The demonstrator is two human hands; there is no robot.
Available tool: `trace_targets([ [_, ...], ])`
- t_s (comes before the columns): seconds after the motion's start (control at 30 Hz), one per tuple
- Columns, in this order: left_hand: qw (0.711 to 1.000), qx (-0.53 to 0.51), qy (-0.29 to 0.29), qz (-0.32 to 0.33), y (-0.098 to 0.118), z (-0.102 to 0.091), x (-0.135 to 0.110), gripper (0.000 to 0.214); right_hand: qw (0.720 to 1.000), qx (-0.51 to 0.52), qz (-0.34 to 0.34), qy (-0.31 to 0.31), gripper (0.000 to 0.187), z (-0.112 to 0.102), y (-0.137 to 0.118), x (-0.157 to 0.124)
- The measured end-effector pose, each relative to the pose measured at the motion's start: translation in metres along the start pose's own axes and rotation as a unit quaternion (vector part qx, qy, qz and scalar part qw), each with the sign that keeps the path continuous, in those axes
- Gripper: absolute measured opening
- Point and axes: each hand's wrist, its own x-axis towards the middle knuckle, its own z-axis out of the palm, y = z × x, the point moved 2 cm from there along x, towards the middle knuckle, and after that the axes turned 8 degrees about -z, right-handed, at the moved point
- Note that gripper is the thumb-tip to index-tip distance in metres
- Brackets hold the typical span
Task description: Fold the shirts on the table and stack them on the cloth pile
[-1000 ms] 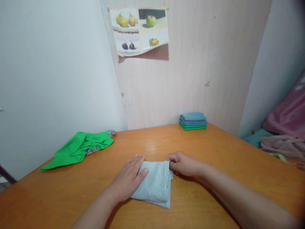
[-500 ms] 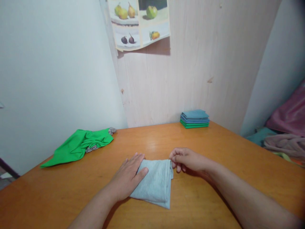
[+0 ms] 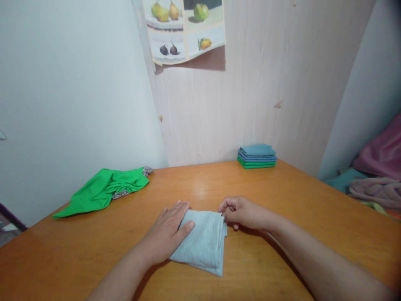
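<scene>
1. The left hand (image 3: 171, 228) lies flat and spread, palm down, on the left half of a folded grey cloth (image 3: 205, 244). Its thumb points across the fabric toward the right hand.
2. The right hand (image 3: 241, 212) rests on the bench (image 3: 297, 209) at the cloth's far right corner. Its fingers are curled in and their tips meet the fabric edge. Whether they pinch the corner or only touch it cannot be told.
3. The grey cloth lies flat on the bench between the two hands. It is folded into a rough rectangle, and its near right corner juts toward the person.
4. A crumpled green cloth (image 3: 103, 190) lies on the bench well to the left of the left hand and farther away, with a bit of patterned fabric showing at its edge.
5. Beyond the right hand, at the far edge of the bench against a wooden panel (image 3: 250, 92), sits a neat stack of folded cloths (image 3: 257, 155), blue on top and green below.
6. A fruit poster (image 3: 184, 29) hangs on the panel above the hands.
7. Off to the right of the right hand, past the bench, loose pink and brown fabrics (image 3: 376, 175) lie heaped.
</scene>
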Motion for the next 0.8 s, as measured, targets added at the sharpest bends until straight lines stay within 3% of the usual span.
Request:
trace_targets([
  [0.17,1.000,-0.003,-0.004,0.000,-0.002,0.001,0.000,0.070,0.991,-0.114,-0.062,0.014,0.015,0.002,-0.005,-0.002],
  [0.33,1.000,0.000,-0.010,-0.008,0.002,-0.002,-0.001,0.070,0.951,-0.269,-0.153,0.026,0.020,0.003,-0.018,-0.004],
  [0.5,0.999,0.010,-0.027,-0.026,0.004,-0.004,-0.003,0.073,0.917,-0.371,-0.134,0.062,0.015,-0.008,-0.024,-0.016],
  [0.63,1.000,0.011,-0.017,-0.023,0.004,-0.003,-0.003,0.071,0.910,-0.400,-0.105,0.035,0.014,-0.011,-0.027,-0.025],
  [0.7,1.000,0.011,-0.017,-0.024,0.004,-0.003,-0.003,0.072,0.910,-0.399,-0.107,0.024,0.015,-0.009,-0.026,-0.025],
  [0.8,0.999,0.009,-0.021,-0.025,0.005,-0.003,-0.003,0.072,0.935,-0.337,-0.105,0.027,0.013,-0.009,-0.022,-0.023],
])
